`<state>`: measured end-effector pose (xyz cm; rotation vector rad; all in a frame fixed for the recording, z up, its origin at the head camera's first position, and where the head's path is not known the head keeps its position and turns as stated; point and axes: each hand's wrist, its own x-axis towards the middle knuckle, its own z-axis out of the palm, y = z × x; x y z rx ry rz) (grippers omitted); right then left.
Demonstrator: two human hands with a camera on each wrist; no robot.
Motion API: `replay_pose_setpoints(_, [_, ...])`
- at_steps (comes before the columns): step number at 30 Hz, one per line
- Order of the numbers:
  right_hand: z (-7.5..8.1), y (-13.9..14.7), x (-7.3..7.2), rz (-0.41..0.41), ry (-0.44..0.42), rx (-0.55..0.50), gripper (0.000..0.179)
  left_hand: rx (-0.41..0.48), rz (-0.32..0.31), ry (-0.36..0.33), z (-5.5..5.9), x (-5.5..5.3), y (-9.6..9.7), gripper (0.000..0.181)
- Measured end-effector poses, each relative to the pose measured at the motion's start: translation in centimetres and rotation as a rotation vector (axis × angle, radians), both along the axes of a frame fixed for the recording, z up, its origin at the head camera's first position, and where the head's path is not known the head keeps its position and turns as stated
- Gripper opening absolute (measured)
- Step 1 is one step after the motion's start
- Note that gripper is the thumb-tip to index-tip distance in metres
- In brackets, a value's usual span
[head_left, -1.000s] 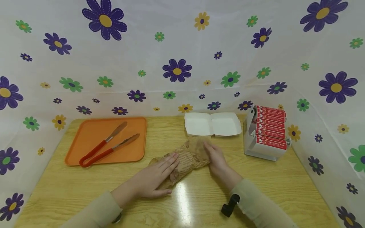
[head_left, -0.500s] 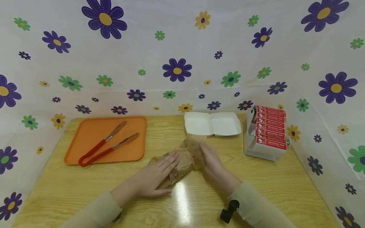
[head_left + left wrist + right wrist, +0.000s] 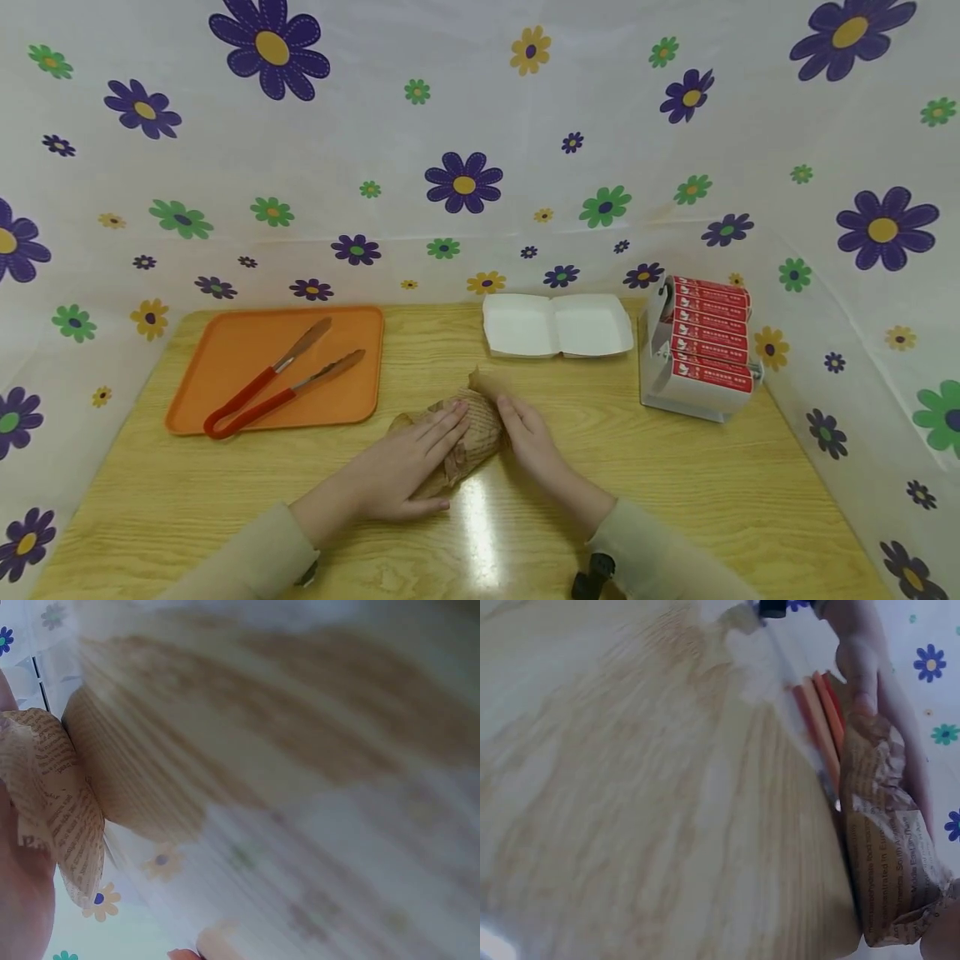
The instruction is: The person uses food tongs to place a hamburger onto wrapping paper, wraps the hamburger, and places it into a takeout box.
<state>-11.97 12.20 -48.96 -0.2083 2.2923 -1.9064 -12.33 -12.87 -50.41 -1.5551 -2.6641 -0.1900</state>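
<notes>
On the wooden table (image 3: 645,500) lies a bundle wrapped in crumpled brown printed paper (image 3: 480,446). My left hand (image 3: 397,467) rests over its left part with straight fingers, its thumb apart on the near side. My right hand (image 3: 534,442) presses the paper's right end against the bundle, fingers fairly straight. A flap of paper sticks up beyond the right fingertips. The right wrist view shows the wrapper's printed side (image 3: 885,855) and the left thumb against it. In the left wrist view the bundle (image 3: 64,802) is at the left edge. What is inside the paper is hidden.
An orange tray (image 3: 225,358) at the back left bears tongs (image 3: 251,392) with red handles. Behind the bundle stands an opened white box (image 3: 555,325). A metal rack (image 3: 652,383) of red-and-white packs (image 3: 712,333) is at the right. Flowered cloth (image 3: 360,108) encloses the table.
My right hand has moved left, folding the paper's loose right end in against the bundle, which now looks shorter. My left hand has stayed on the wrapper.
</notes>
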Motion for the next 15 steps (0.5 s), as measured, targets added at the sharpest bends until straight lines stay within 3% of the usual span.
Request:
replay_pose_setpoints(3, [-0.4, 0.0, 0.3, 0.073, 0.068, 0.039, 0.049, -0.014, 0.001, -0.002, -0.1, 0.0, 0.0, 0.102])
replay_pose_setpoints(10, [-1.1, -0.1, 0.4, 0.229, 0.313, 0.197, 0.048, -0.041, 0.008, 0.009, -0.5, 0.0, -0.1, 0.101])
replay_pose_setpoints(15, [-1.3, 0.1, 0.8, 0.259, 0.368, 0.315, 0.051, -0.048, 0.016, 0.017, -0.7, 0.2, -0.1, 0.099])
